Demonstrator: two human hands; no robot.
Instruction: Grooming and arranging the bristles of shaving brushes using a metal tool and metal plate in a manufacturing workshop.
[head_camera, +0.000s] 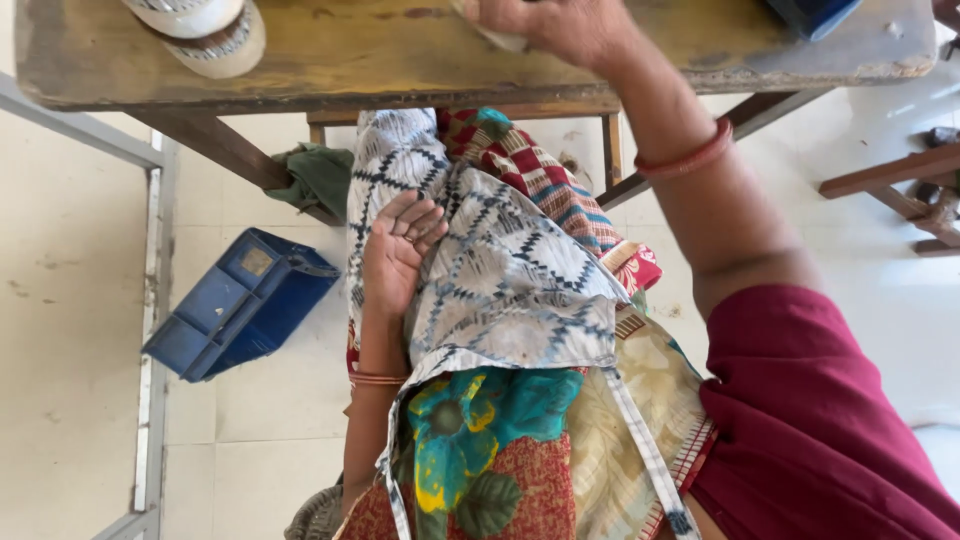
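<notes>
The person's right hand (560, 25) reaches forward onto the worn wooden tabletop (400, 60) and lies over a small pale object (492, 38), most of which is hidden under the fingers and cut off by the picture's upper edge. Whether that hand is clamped around the object or only pressing on it cannot be told. The left hand (400, 250) lies in the lap, palm up with the fingers loosely curled and nothing in them. Its back rests against the blue-and-white diamond-patterned cloth (500, 270) draped over the knees just to its right.

As a judgement, the work in hand is at the tabletop, where the right hand deals with the pale object while the left waits idle. Any move with the patterned cloth would call for the left hand to turn over and close on a fold.

Down on the floor, left of the left hand, a blue plastic tray with several compartments (240, 300) lies tilted; the compartments that show look empty. A woven basket rim (315, 515) shows below the left forearm, its contents out of view. Far left of the right hand, two rolls of white tape (205, 30) sit stacked on the tabletop.
</notes>
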